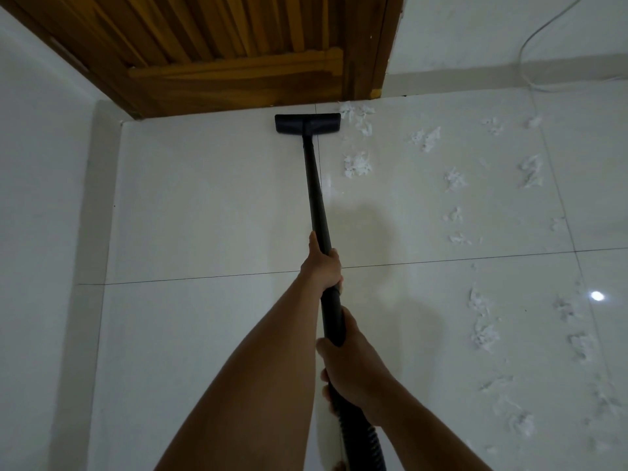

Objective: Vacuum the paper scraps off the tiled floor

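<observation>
Vacuum head [307, 124] sits flat at the foot of the door [238, 62], its wand [314, 185] running straight back to us; our left hand [321, 266] wraps the wand farther forward, our right hand [356, 363] grips the handle end near the hose [365, 436] (both closed round it), and the paper scraps [356, 164] lie scattered to the right across the tiled floor [204, 215], nearest just beside the head, so we judge a rightward sweep next

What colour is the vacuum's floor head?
Black, matching the wand; the vacuum's floor head shows clearly in the head view.
</observation>
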